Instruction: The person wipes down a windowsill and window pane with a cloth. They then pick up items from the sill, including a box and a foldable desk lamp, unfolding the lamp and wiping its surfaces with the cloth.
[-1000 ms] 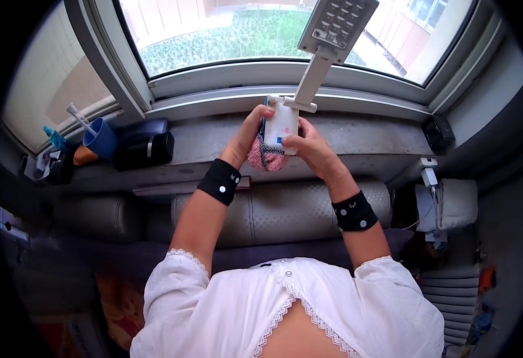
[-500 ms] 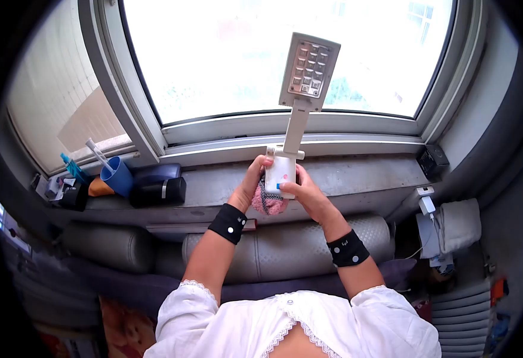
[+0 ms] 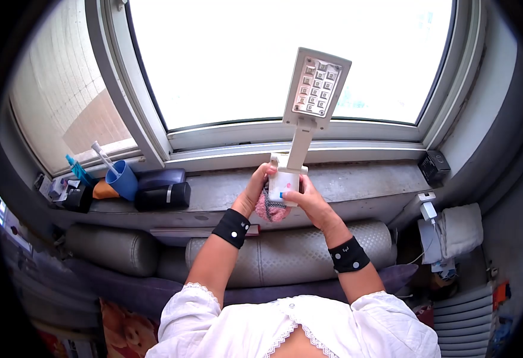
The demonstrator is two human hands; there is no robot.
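Pinched base of white lamp in left hand and right hand, both equally near. Noted long axis running away beyond hands, leaning slightly rightward toward panel. Rested right thumb beside blue patch; saw pink cloth just beside left hand.

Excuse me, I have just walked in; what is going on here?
A person at a window holds a white lamp in both hands. The left hand grips one side of its base, the right hand the other, its thumb near a blue patch. A pink cloth shows behind the base. A blue cup stands on the sill.
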